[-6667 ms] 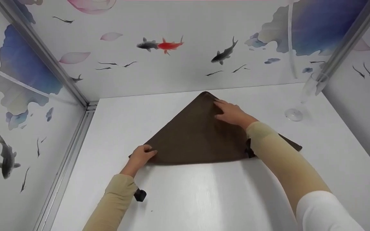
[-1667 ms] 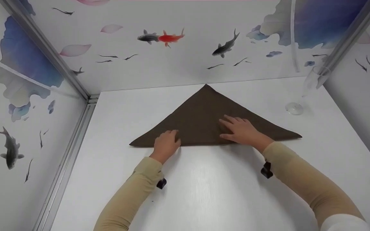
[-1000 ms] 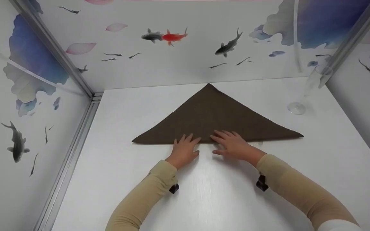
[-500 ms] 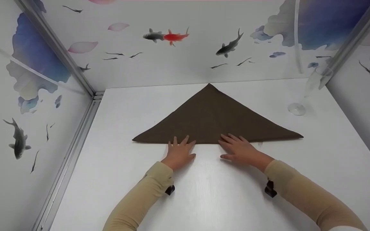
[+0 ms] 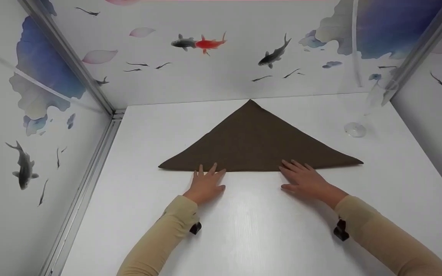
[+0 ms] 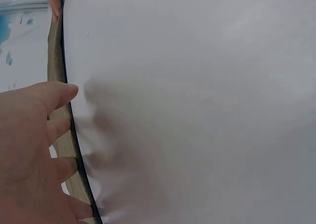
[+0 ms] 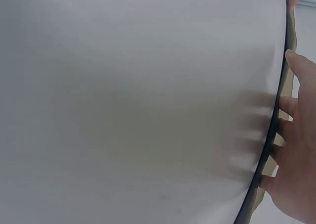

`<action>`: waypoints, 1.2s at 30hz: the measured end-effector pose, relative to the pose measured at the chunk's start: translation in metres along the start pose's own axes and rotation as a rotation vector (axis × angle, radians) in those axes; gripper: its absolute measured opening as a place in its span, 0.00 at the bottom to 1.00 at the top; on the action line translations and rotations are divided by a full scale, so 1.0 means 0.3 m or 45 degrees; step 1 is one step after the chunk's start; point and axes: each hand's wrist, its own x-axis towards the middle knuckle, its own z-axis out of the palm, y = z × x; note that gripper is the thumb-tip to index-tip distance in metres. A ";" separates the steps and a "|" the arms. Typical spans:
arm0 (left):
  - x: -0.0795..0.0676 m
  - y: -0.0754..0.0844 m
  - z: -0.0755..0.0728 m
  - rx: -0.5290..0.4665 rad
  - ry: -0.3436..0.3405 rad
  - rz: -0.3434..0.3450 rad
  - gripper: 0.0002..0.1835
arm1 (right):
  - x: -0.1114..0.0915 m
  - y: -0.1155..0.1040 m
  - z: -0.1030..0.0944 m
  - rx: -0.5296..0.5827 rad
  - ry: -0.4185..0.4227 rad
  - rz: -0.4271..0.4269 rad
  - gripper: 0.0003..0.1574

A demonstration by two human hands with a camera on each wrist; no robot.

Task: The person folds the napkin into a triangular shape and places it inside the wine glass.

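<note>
A dark brown cloth napkin (image 5: 251, 138) lies flat on the white table, folded into a wide triangle with its tip at the back and its long edge toward the person. On the left part of that near edge rest the spread fingers of my left hand (image 5: 205, 186); its thumb lies off the cloth. My right hand (image 5: 307, 181) touches the same edge farther right, fingers straight and slightly spread. In the left wrist view the left hand (image 6: 29, 150) lies along the cloth's edge (image 6: 61, 145), and the right wrist view has the right hand (image 7: 301, 135) there likewise.
A clear stemmed glass (image 5: 355, 130) stands at the back right of the white table (image 5: 244, 230). White panels painted with fish and leaves enclose the back and both sides, with metal rails (image 5: 102, 126) at the corners.
Earlier the left hand was at the cloth's left corner and the right near its tip. Both came together at the middle of the near edge, then slid apart outward along it.
</note>
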 end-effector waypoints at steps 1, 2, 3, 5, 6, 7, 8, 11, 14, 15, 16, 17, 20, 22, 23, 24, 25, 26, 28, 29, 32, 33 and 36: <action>-0.002 -0.005 -0.001 -0.013 0.012 -0.008 0.31 | -0.004 0.007 -0.001 -0.002 0.009 0.005 0.46; -0.003 -0.011 -0.001 -0.021 0.026 -0.018 0.30 | -0.008 0.012 -0.002 0.000 0.018 0.012 0.45; -0.004 -0.017 -0.001 -0.025 0.035 -0.035 0.30 | -0.012 0.017 -0.002 -0.002 0.029 0.014 0.45; -0.006 -0.028 0.000 -0.018 0.056 -0.069 0.29 | -0.017 0.025 -0.002 -0.002 0.042 0.020 0.44; -0.006 -0.032 0.000 -0.011 0.064 -0.084 0.29 | -0.018 0.027 -0.002 0.000 0.045 0.025 0.43; -0.006 -0.037 -0.002 -0.008 0.074 -0.095 0.29 | -0.019 0.029 -0.002 -0.001 0.050 0.026 0.43; -0.007 -0.041 -0.003 -0.004 0.078 -0.106 0.29 | -0.019 0.028 -0.003 0.000 0.056 0.024 0.43; -0.006 -0.046 -0.012 0.000 0.075 -0.117 0.29 | -0.018 0.026 -0.004 0.008 0.071 0.023 0.42; -0.003 -0.049 -0.026 -0.016 0.052 -0.111 0.29 | -0.015 0.020 -0.016 0.003 0.083 0.027 0.39; 0.000 -0.051 -0.030 -0.014 0.044 -0.110 0.29 | -0.012 0.019 -0.021 0.001 0.081 0.030 0.39; 0.004 -0.053 -0.034 -0.013 0.037 -0.110 0.29 | -0.009 0.017 -0.028 0.000 0.079 0.036 0.38; 0.008 -0.057 -0.039 -0.019 0.032 -0.113 0.29 | -0.004 0.014 -0.035 -0.002 0.075 0.039 0.37; 0.024 -0.070 -0.051 -0.038 0.032 -0.127 0.26 | 0.016 0.012 -0.054 -0.015 0.057 0.044 0.32; 0.036 -0.079 -0.055 -0.052 0.034 -0.141 0.24 | 0.029 0.012 -0.068 -0.016 0.049 0.035 0.28; 0.042 -0.082 -0.057 -0.063 0.036 -0.147 0.23 | 0.034 0.014 -0.075 -0.009 0.046 0.028 0.25; 0.048 -0.085 -0.058 -0.067 0.038 -0.151 0.23 | 0.041 0.016 -0.082 0.000 0.045 0.021 0.22; 0.053 -0.088 -0.058 -0.072 0.042 -0.155 0.22 | 0.048 0.019 -0.088 0.016 0.046 0.014 0.19; 0.059 -0.090 -0.059 -0.074 0.045 -0.160 0.21 | 0.055 0.022 -0.096 0.033 0.046 0.004 0.17; 0.071 -0.095 -0.062 -0.067 0.050 -0.171 0.21 | 0.072 0.030 -0.111 0.062 0.040 -0.016 0.14; 0.076 -0.096 -0.064 -0.066 0.054 -0.180 0.21 | 0.082 0.035 -0.117 0.075 0.029 -0.017 0.14; 0.090 -0.101 -0.072 -0.055 0.073 -0.202 0.20 | 0.115 0.045 -0.139 0.068 -0.006 -0.031 0.13; 0.094 -0.102 -0.075 -0.060 0.082 -0.208 0.19 | 0.126 0.048 -0.146 0.053 -0.019 -0.033 0.13; 0.103 -0.104 -0.084 -0.080 0.108 -0.211 0.18 | 0.157 0.055 -0.164 0.007 -0.059 -0.038 0.15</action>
